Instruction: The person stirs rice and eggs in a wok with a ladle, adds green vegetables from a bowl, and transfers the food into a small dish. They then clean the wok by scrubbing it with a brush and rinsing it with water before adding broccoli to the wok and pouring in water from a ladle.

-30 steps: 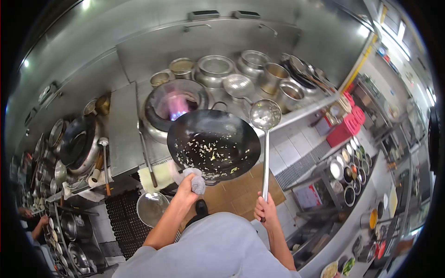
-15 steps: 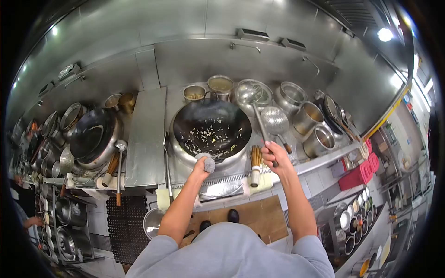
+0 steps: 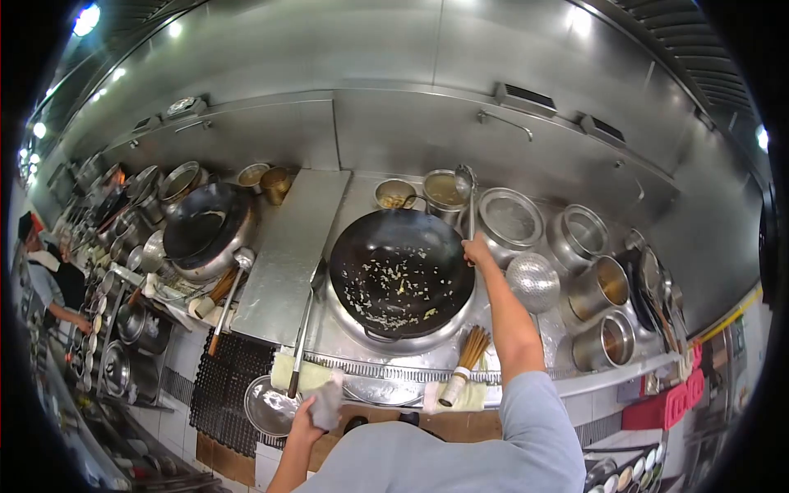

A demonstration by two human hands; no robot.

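Observation:
A large black wok [image 3: 403, 234] sits on the round steel burner ring [image 3: 349, 316], with small pale chopped bits spread over its inside. My right hand [image 3: 477, 251] is closed around the handle of a ladle [image 3: 465, 179], whose bowl is over the rear pot of liquid [image 3: 442, 191] behind the wok. Low in the view, in front of the counter, my left hand [image 3: 306, 423] grips a grey cloth [image 3: 328, 404]. That hand is apart from the wok.
A bamboo brush [image 3: 472, 349] lies at the front edge. A long-handled tool [image 3: 306, 329] rests left of the wok. A perforated strainer [image 3: 532, 282] and steel pots [image 3: 598, 287] stand right. At far left, a co-worker [image 3: 51, 275] stands near another wok [image 3: 205, 226].
My left hand has come off the wok's near edge with the cloth and moved down. My right hand has carried the ladle forward to the rear pot. The view has shifted left.

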